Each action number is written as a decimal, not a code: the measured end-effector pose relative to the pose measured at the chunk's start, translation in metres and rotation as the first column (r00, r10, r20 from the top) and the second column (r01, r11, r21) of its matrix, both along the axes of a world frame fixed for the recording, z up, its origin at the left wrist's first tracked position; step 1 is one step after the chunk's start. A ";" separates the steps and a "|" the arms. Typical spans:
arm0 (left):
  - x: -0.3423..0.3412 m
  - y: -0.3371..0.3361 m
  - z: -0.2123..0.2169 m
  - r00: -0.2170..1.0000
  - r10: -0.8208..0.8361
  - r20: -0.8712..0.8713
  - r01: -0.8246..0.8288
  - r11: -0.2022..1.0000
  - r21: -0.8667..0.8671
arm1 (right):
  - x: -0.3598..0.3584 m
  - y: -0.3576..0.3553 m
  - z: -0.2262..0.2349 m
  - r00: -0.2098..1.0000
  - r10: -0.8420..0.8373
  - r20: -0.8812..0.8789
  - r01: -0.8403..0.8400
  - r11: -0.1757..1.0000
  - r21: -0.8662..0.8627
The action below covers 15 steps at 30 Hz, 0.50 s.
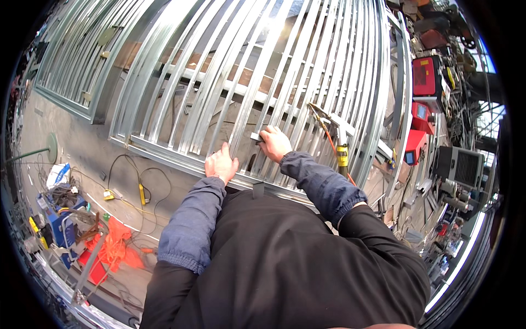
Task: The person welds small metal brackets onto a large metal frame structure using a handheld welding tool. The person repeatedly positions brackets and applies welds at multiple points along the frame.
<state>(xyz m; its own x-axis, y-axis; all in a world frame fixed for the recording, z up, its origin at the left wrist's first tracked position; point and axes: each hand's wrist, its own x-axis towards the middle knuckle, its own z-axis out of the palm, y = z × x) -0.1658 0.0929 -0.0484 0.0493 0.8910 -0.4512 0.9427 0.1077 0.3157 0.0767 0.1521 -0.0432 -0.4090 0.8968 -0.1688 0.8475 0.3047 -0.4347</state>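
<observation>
- We see our right hand (275, 143) over the bars, and its fingers are curled around a small metal piece (256, 137). The piece pokes out on the left side of those fingers.
- We see our left hand (221, 165) to the left of the right fingers and a bit nearer to us. Its pointing finger is stretched out and its fingers touch a long bar (233, 152), but we cannot tell if they squeeze it.
- We have a big silver frame (167, 158) full of long bars under all our fingers. Its near edge runs just on our side of them.
- We see a tube with a yellow band (342, 155) to the right of our right fingers, with an orange cord (330, 140) beside it.
- We spot a red machine (426, 77) well to the right of our fingers.
- We spot another silver frame (63, 102) far to the left of our fingers, and a bright orange cloth (114, 244) lower down on that side.
</observation>
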 end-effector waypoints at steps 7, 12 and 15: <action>-0.001 -0.002 -0.003 1.000 -0.024 0.002 0.024 0.999 0.039 | 0.004 -0.016 0.072 0.999 0.049 -0.006 -0.048 0.997 0.066; 0.000 -0.007 -0.004 1.000 -0.014 0.013 0.013 0.996 0.090 | 0.001 0.011 0.069 0.994 0.103 -0.049 -0.099 0.992 0.077; -0.005 0.000 -0.003 1.000 0.004 -0.027 -0.002 0.997 0.078 | -0.006 0.010 0.127 0.985 0.030 -0.169 0.000 0.984 0.176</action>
